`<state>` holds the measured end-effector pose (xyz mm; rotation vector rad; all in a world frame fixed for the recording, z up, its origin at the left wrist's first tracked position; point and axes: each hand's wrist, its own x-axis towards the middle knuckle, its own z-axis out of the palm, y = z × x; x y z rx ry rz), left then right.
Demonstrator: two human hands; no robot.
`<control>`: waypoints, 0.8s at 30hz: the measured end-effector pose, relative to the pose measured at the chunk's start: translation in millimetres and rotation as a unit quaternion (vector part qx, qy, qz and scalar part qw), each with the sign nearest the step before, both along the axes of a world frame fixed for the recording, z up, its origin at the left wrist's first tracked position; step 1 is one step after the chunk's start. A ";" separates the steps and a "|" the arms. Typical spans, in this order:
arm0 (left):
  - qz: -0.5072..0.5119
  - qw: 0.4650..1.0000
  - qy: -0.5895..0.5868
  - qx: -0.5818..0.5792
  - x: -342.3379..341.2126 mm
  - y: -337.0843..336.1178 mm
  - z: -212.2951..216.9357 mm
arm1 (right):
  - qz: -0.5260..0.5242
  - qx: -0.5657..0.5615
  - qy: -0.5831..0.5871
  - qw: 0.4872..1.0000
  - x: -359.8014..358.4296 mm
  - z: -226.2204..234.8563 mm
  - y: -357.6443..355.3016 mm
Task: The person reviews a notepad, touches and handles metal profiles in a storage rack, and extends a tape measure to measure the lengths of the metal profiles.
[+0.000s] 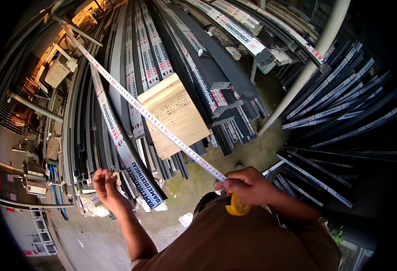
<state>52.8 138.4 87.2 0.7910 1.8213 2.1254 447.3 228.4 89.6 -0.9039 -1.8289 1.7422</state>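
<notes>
My right hand [248, 185] is closed around a tape measure; its yellow case [238, 205] shows below the fingers, close to my body. From that hand the long white blade [139, 108] runs out toward the far upper left, crossing over a pale wooden board [176, 115] with handwriting on it. The board lies on a stack of dark metal profiles. My left hand [109, 192] is raised with loosely bent fingers and no visible object in them, near the ends of the profiles. Beside it, a long dark profile with a printed white film [126, 149] juts toward me.
More dark profiles with film strips [234, 29] lie on a rack at the upper right. A grey post [298, 86] slants down beside it. Several bundled profiles [329, 106] stand to the right. White wrapping scraps [186, 220] lie on the concrete floor, and a white ladder-like frame [43, 232] is at lower left.
</notes>
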 end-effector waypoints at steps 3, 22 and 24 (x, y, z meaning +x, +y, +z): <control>-0.170 0.980 0.090 -0.045 14.0 23.0 40.0 | 0.024 -0.056 -0.009 0.998 53.3 12.6 15.9; -0.484 0.752 0.319 -0.313 191.7 276.6 124.4 | -0.081 -0.116 -0.026 0.990 321.4 -9.4 78.0; -0.470 0.737 0.379 -0.305 204.9 299.9 127.9 | -0.132 -0.144 -0.001 0.981 335.8 -15.6 79.7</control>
